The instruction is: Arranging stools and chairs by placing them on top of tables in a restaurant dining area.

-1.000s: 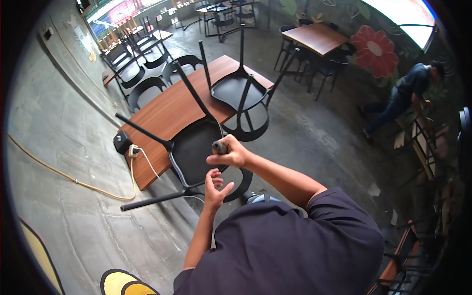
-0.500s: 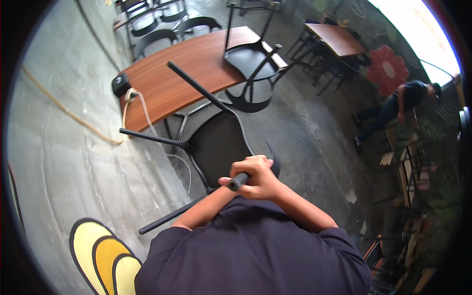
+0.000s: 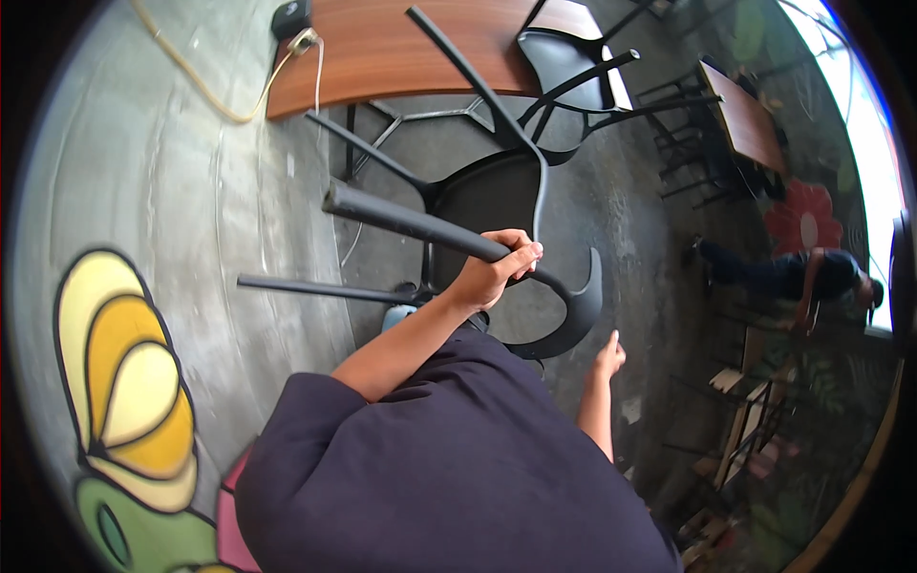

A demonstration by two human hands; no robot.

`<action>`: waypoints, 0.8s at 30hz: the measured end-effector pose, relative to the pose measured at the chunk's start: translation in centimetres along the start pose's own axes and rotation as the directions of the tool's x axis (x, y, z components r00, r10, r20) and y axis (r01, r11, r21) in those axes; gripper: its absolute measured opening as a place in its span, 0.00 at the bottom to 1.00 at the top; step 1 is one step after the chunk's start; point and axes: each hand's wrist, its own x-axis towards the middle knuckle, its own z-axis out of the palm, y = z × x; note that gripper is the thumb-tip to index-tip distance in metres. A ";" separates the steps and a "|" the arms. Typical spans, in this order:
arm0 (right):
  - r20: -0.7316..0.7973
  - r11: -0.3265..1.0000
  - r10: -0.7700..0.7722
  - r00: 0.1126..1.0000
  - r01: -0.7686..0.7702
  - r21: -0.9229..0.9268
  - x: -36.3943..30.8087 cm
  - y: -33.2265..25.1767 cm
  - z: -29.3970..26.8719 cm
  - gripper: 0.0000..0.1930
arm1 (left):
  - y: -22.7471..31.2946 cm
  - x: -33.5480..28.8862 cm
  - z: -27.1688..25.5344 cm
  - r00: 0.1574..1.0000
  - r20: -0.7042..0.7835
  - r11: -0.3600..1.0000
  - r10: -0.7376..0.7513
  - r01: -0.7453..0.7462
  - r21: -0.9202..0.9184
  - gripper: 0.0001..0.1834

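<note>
My left hand (image 3: pixel 497 267) is wrapped round one thick leg of a black chair (image 3: pixel 489 202). The chair is tipped over in front of me, its legs pointing up and to the left. Its curved backrest (image 3: pixel 573 325) lies low on the right side, between my two hands. My right hand (image 3: pixel 608 356) hangs off to the right of the backrest, apart from the chair. It holds nothing, and one finger sticks out while the others look loosely bent.
Beyond the chair stands a long brown wooden table (image 3: pixel 420 48) with another black chair (image 3: pixel 573 72) at its right end. A power plug with cord (image 3: pixel 304 41) hangs by the concrete wall (image 3: pixel 210 191). Right: a person (image 3: pixel 812 277), a smaller table (image 3: pixel 750 119), stacked furniture (image 3: pixel 750 420).
My right hand has let go of the leg end and dropped away to the right. My left hand now grips the leg, which has swung toward the left. My view has turned.
</note>
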 end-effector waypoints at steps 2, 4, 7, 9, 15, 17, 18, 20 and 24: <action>-0.058 0.983 0.150 0.987 -0.142 0.120 4.2 5.5 -1.7 0.31 | -0.1 -0.6 1.7 0.999 0.038 0.998 -0.008 0.010 -0.065 0.16; 0.359 0.705 0.534 0.766 -0.637 0.311 7.7 8.8 -4.0 0.34 | -0.4 -1.4 3.4 0.998 0.053 0.990 0.040 -0.033 -0.135 0.18; 0.919 0.633 0.049 0.391 -0.724 0.274 10.5 10.6 -6.0 0.28 | -1.5 -2.4 4.7 0.990 0.098 0.966 0.097 -0.071 -0.247 0.18; 0.965 0.673 -0.080 0.251 -0.700 0.238 11.5 9.3 -7.6 0.26 | -2.5 -3.0 4.7 0.989 0.036 0.925 0.143 -0.121 -0.359 0.19; 0.966 0.728 0.047 -0.254 -0.653 -0.207 10.6 1.1 -10.5 0.26 | -6.0 -3.3 -1.5 0.894 -0.447 0.836 -0.022 -0.229 -0.499 0.18; 0.966 0.763 0.067 -0.251 -0.610 -0.212 10.1 -0.8 -10.0 0.26 | -8.1 -2.6 -4.4 0.859 -0.510 0.795 -0.048 -0.277 -0.540 0.16; 0.978 0.814 0.047 -0.203 -0.560 -0.156 9.4 -1.1 -9.2 0.25 | -9.4 -2.2 -5.9 0.835 -0.545 0.783 -0.073 -0.290 -0.550 0.15; 0.983 0.834 0.026 -0.182 -0.539 -0.122 8.4 -1.7 -8.3 0.24 | -11.7 -0.9 -9.4 0.712 -0.687 0.798 -0.146 -0.326 -0.508 0.14; 0.932 0.902 -0.264 -0.249 -0.406 0.147 6.9 -4.6 -5.7 0.19 | -15.5 1.2 -14.3 0.459 -0.848 0.850 -0.264 -0.304 -0.429 0.09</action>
